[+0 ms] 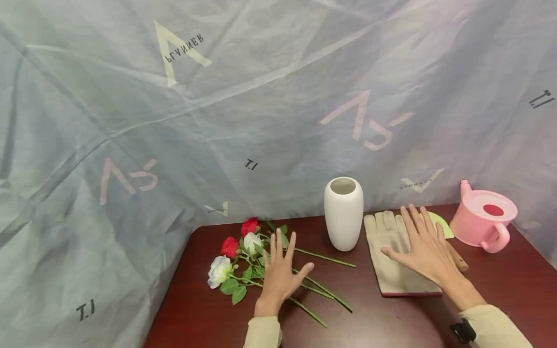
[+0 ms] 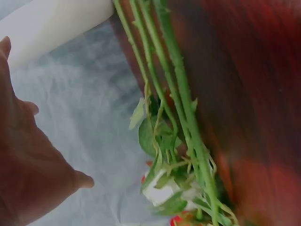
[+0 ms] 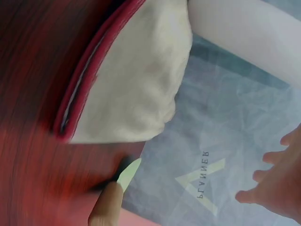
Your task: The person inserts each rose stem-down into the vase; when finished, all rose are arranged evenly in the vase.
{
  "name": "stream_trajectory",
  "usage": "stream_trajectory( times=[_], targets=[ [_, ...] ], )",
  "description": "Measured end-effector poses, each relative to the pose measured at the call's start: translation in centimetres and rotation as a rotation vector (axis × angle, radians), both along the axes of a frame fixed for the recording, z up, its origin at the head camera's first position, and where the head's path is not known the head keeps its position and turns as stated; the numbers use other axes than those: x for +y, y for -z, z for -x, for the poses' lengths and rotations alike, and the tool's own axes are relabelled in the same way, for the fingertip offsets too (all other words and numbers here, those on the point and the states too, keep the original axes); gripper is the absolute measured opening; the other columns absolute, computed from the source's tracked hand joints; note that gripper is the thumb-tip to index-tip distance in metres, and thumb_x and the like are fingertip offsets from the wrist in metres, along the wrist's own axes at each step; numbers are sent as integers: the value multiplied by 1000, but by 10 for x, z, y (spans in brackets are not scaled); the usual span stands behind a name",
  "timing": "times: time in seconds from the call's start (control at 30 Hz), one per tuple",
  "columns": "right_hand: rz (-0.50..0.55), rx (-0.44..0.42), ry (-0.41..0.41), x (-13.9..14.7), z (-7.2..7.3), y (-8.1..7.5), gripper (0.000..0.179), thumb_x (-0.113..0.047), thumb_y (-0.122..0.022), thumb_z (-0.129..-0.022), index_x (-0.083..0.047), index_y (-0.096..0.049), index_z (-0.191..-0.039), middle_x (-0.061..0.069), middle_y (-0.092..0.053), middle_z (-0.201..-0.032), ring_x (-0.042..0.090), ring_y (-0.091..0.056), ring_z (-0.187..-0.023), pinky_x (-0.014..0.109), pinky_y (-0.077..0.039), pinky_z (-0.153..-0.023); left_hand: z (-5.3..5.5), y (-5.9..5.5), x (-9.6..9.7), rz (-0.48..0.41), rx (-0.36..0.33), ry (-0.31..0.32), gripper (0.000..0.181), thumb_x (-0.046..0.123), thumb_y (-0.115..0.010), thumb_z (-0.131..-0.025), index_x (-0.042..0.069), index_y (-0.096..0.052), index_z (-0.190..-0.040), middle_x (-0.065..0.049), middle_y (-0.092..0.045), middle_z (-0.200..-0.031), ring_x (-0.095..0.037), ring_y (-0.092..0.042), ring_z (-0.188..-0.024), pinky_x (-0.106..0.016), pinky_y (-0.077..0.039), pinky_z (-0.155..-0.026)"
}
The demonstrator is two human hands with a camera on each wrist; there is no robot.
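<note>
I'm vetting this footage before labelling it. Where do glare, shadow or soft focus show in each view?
Head view: mostly clear, with a pale sheen on the table near the bottom; left wrist view: soft overall, the white rose washed out, the left hand dim; right wrist view: also soft, with a dark shadow beside the green-bladed tool.

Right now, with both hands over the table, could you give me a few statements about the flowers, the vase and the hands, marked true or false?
1. In the head view, the white vase stands between the flowers and the pink watering can. True.
2. The flowers are in the vase. False: they lie on the table.
3. The left hand has its fingers spread. True.
4. The right hand grips the watering can. False: it holds nothing.
5. Every flower is red. False: some are white.
</note>
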State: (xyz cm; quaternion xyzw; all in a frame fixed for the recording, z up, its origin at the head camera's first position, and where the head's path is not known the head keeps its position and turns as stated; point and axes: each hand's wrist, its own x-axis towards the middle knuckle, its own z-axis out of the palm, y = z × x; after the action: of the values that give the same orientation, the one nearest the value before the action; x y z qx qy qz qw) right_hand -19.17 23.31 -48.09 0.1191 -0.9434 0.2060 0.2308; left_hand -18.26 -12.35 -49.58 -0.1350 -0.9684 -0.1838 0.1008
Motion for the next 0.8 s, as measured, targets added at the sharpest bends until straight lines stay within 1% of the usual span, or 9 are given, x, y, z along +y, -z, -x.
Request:
stream_trajectory(
  times=[0.1, 0.2, 0.33, 0.43, 0.5, 0.57, 0.67, 0.73, 0.8],
  targets=[
    [73, -27, -19, -3, -3, 0, 110, -54, -71, -72, -8, -10, -150, 18, -12, -153, 34, -4, -140, 66, -7, -102, -12, 0, -7, -74, -50, -40, 83, 71, -40, -84, 33, -5, -149, -2, 15, -154, -27, 10, -140, -67, -10, -102],
    [151, -34, -48, -8, -3, 0, 107, -48, -74, -73, -4, -12, -149, 19, -14, -152, 34, -7, -139, 59, -6, -107, -26, 3, -16, -135, -80, -108, 83, 71, -40, -84, 31, -8, -150, -7, 14, -154, -28, 14, -139, -68, -7, -102],
    [246, -44, -81, -17, 4, -5, 106, -43, -75, -74, -2, -11, -149, 22, -16, -151, 34, -5, -139, 56, -5, -109, -42, 5, -29, -201, -66, -264, 84, 67, -47, -84, 21, -22, -149, -17, 10, -153, -36, 14, -138, -70, -8, -100],
    [305, -79, -88, -25, 10, -12, 107, -42, -75, -75, -5, -7, -149, 23, -13, -151, 32, 0, -140, 60, -6, -107, -50, 7, -35, -257, -99, -374, 88, 67, -52, -82, 12, -29, -147, -22, 7, -152, -43, 13, -136, -72, -12, -98],
    [332, -111, -93, -30, 13, -16, 108, -43, -74, -76, -7, -5, -150, 22, -10, -152, 33, 1, -140, 63, -8, -105, -53, 9, -36, -292, -130, -423, 91, 66, -55, -80, 7, -33, -145, -27, 2, -150, -49, 7, -134, -73, -17, -95],
    [354, -151, -98, -35, 16, -22, 109, -44, -73, -76, -10, -1, -150, 22, -7, -152, 36, 0, -139, 67, -12, -101, -55, 12, -36, -317, -143, -453, 90, 63, -59, -79, 2, -37, -142, -31, -6, -148, -53, -3, -133, -72, -24, -92],
    [380, -203, -112, -44, 22, -30, 109, -47, -72, -77, -15, 3, -150, 21, -5, -152, 40, -5, -138, 69, -16, -98, -58, 17, -33, -354, -141, -531, 73, 52, -65, -81, 1, -50, -131, -29, -29, -138, -48, -25, -127, -65, -39, -82],
    [402, -235, -126, -49, 25, -35, 109, -48, -72, -77, -17, 4, -150, 21, -5, -153, 42, -8, -137, 69, -18, -97, -59, 21, -33, -381, -152, -603, 52, 43, -67, -83, 3, -60, -115, -23, -46, -121, -40, -43, -112, -57, -45, -73],
    [422, -266, -143, -55, 30, -39, 110, -48, -71, -77, -17, 5, -150, 19, -5, -153, 42, -8, -137, 69, -19, -97, -59, 25, -34, -420, -198, -658, 35, 36, -66, -85, 5, -64, -98, -14, -56, -97, -31, -53, -90, -50, -46, -64]
  ],
)
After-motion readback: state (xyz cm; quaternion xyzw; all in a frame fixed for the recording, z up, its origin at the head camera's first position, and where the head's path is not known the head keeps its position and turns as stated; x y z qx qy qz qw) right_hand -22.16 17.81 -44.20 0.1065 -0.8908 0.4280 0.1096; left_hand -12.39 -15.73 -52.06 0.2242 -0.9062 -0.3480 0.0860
